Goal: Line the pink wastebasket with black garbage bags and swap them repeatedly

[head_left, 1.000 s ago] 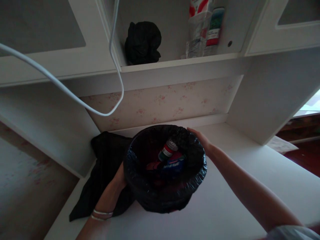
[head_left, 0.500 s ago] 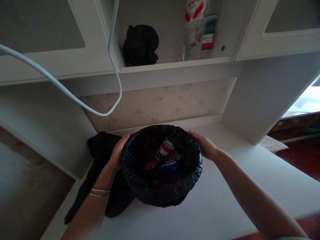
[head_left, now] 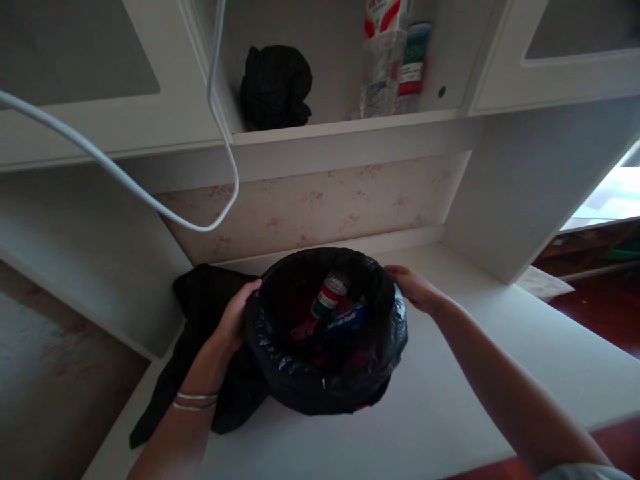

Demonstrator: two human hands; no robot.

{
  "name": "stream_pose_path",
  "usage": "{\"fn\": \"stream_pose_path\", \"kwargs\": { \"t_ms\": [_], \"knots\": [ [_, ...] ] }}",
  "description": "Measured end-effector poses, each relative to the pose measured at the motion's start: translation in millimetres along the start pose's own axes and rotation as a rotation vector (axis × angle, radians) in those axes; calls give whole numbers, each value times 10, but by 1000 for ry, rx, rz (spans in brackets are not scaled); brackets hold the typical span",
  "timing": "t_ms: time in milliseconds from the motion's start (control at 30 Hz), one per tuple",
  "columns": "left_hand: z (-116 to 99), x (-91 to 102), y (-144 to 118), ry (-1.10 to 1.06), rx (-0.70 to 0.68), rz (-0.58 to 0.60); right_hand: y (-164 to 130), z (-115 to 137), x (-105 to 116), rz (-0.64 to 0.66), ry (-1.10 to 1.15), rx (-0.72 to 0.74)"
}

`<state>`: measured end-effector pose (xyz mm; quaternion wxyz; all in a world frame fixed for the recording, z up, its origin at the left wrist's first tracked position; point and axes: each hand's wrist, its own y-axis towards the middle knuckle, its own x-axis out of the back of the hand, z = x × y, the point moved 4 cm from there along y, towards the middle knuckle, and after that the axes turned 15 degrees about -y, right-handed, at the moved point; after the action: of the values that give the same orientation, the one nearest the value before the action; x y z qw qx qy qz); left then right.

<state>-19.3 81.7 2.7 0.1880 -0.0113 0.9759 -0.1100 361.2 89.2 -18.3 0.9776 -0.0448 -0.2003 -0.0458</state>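
Plainly, the lined bin (head_left: 325,392) sits at the middle of the view, over the white desk (head_left: 450,407), its mouth tipped toward the camera; whether its base touches the desk is hidden. The left hand (head_left: 236,320) is against one side of it and the right hand (head_left: 415,289) against the other; on both, the fingers (head_left: 253,286) are slightly bent and close on the bin near its rim, holding it between them, though their far ends are partly hidden and how firmly they press I cannot tell.

Inside, a small container (head_left: 329,295) with a red and green label lies tilted, near a blue packet (head_left: 346,320); pinkish-red items lie there too, too dark to name. A black cloth or bag (head_left: 197,303) spreads over the desk beside and behind the left hand; two thin bangles (head_left: 196,403) circle the left wrist. Above, an open cupboard (head_left: 345,127) holds a black bundle (head_left: 275,88), a clear plastic container (head_left: 381,70) and a red-and-green can (head_left: 414,60); a white cable (head_left: 123,175) loops in front.
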Motion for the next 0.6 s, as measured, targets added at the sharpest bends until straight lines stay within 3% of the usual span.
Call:
{"fn": "stream_pose_path", "kwargs": {
  "t_ms": [100, 200, 367, 467, 600],
  "knots": [
    [83, 1, -93, -65, -3, -32, -93, -104, -176, 114, 53, -16],
    [155, -13, -172, -102, -33, -66, -167, -108, -253, 97, 88, 15],
    [334, -36, -270, -115, -44, -74, -261, -41, -289, 36, 110, 56],
    [530, 50, -313, -99, -83, -97, -319, 1, -245, -11, 130, 57],
    [887, 249, -382, -16, -101, -131, -482, 23, -139, -206, 191, 45]
  ]
}}
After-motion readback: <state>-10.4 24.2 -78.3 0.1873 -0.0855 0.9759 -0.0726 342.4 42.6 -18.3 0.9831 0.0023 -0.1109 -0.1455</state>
